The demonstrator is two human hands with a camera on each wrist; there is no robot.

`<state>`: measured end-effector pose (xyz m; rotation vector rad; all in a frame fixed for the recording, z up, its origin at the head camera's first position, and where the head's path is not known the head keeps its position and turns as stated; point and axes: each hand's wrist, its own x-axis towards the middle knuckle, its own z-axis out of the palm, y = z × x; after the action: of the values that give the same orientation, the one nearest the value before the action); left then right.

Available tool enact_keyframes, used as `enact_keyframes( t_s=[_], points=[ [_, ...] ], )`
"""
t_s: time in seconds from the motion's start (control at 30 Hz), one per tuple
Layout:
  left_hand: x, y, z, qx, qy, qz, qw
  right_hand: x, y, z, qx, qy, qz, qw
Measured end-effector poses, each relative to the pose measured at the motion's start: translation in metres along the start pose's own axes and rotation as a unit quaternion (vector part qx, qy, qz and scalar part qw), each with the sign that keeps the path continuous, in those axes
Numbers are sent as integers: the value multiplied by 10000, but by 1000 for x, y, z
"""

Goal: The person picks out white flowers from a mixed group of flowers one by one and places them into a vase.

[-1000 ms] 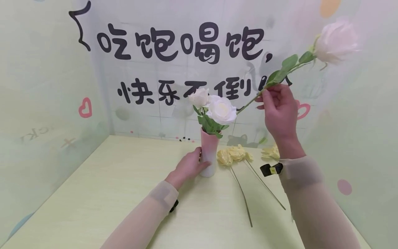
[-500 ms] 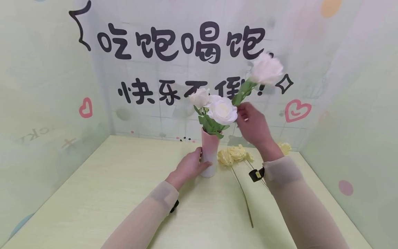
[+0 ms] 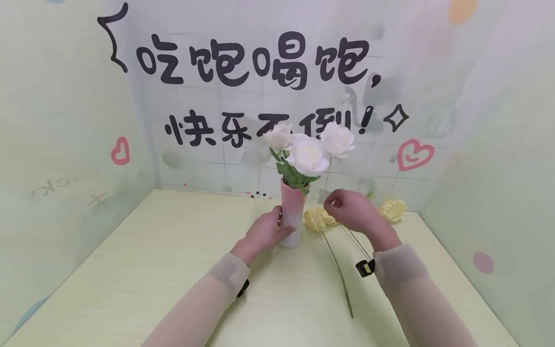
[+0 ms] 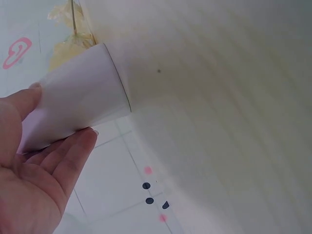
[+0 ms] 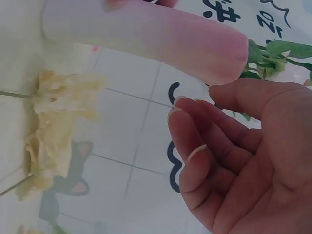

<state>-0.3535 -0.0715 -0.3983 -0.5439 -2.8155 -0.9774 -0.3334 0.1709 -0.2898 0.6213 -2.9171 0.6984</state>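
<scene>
A pink-to-white vase [image 3: 291,214] stands upright on the table. My left hand [image 3: 265,234] grips its lower part, thumb in front and fingers round the far side, as the left wrist view also shows at the vase's base [image 4: 80,87]. Three artificial roses are in it: a pale pink one [image 3: 278,137], a white one in front [image 3: 309,155] and a pale pink one [image 3: 338,140] leaning right. Beside the vase, above the yellow flowers [image 3: 316,220], hovers my right hand [image 3: 357,212]. Its fingers [image 5: 195,165] are loosely bent with nothing between them, apart from the vase.
Yellow flowers with thin bare stems [image 3: 340,274] lie on the table [image 3: 173,270] right of the vase. Another yellow flower [image 3: 393,210] lies farther right near the back edge. Printed curtains [image 3: 217,106] enclose the table at the back and both sides.
My right hand brought the third rose left and down into the vase, let it go, and moved down towards the yellow flowers. The left hand stayed on the vase.
</scene>
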Motion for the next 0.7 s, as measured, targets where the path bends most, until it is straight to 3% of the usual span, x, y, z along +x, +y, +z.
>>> enact_keyframes(
  t_s=[0.53,0.7],
  points=[
    [0,-5,-2,-224,8,76,9997,-42,28,61,329,253,-622,9972],
    [-6,-7,-4,-377,-65,95,9992,-53,28,72,115,250,-755,9968]
  ],
)
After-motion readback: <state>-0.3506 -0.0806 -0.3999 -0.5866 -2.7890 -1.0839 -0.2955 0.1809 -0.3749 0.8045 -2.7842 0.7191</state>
